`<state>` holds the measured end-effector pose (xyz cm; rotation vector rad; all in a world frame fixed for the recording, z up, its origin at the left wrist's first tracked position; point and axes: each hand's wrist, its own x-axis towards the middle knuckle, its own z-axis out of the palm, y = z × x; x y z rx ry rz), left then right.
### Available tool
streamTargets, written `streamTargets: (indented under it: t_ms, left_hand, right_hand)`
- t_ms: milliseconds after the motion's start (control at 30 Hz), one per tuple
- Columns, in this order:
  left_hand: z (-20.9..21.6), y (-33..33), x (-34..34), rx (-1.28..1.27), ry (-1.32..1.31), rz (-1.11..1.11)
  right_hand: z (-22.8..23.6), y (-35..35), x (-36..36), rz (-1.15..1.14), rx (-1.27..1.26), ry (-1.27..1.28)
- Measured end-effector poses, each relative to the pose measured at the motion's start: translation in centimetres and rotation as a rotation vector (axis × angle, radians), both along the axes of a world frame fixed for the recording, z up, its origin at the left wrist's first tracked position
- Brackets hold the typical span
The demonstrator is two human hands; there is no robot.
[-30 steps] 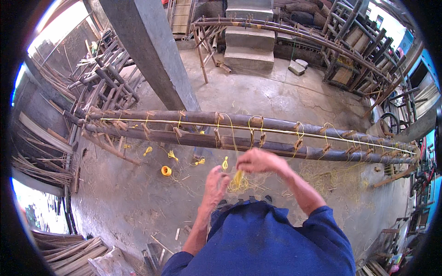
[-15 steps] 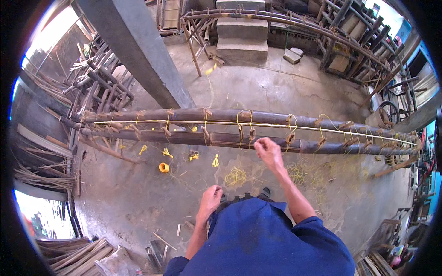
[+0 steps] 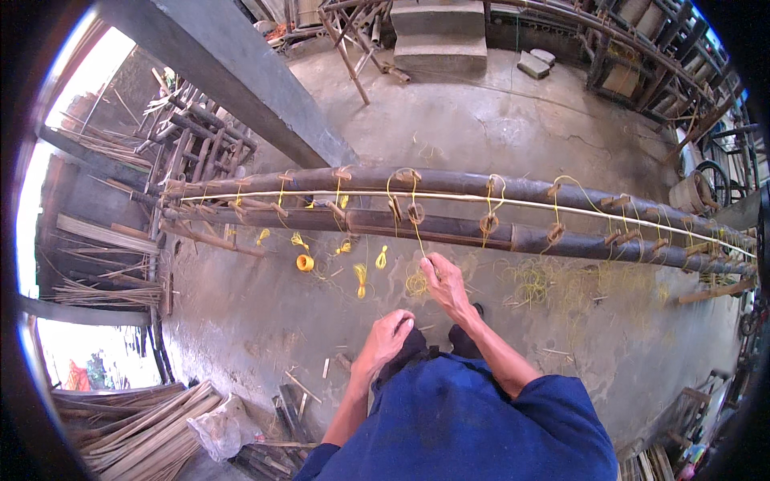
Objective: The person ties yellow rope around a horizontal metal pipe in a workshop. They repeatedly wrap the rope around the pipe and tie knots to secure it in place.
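Observation:
My right hand (image 3: 446, 282) is closed, thumb against fingers, on a thin yellow cord (image 3: 419, 238). That cord runs taut up to a wooden peg (image 3: 415, 213) on the nearer dark bamboo pole (image 3: 465, 228). Lower and to its left, my left hand (image 3: 387, 343) has its fingers curled together in front of my body; whatever they hold, if anything, is too small to see. A farther dark pole (image 3: 457, 183) lies alongside, with a long pale strip (image 3: 449, 195) stretched between the two. Small yellow cord bundles (image 3: 361, 280) show below the nearer pole.
An orange-yellow roll (image 3: 305, 263) and loose cord (image 3: 529, 284) are on the concrete floor. A grey pillar (image 3: 249, 88) rises behind the poles at left. Split bamboo strips (image 3: 160, 429) and a plastic bag (image 3: 224, 426) are at lower left; concrete steps (image 3: 439, 50) stand at the back.
My right hand has come down from the nearer pole, drawing the cord straight. A yellow bundle beyond the far pole is gone from there; another shows below the near pole. The view has shifted.

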<state>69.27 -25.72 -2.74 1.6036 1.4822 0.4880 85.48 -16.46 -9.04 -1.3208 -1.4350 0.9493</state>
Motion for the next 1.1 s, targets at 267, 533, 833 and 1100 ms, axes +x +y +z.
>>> streamTargets:
  t_ms: [267, 533, 833, 1100]
  left_hand:
    - [5.2, 4.4, 5.1, 0.057, -0.448, -0.103]
    - [14.8, 3.9, 9.3, 0.268, -0.44, -0.964]
    - [17.9, 1.8, 8.3, -0.23, -1.013, -0.674]
    - [15.5, 3.2, 5.2, -0.475, -0.473, -1.314]
  right_hand:
    - [7.5, -11.2, 9.2, 0.182, -0.346, 0.004]
    - [25.0, -18.8, 13.9, 0.151, -0.062, -0.15]
    - [16.5, -17.1, 9.3, 0.078, -0.094, 0.087]
    - [21.9, -11.0, 12.4, 0.124, -0.137, 0.314]
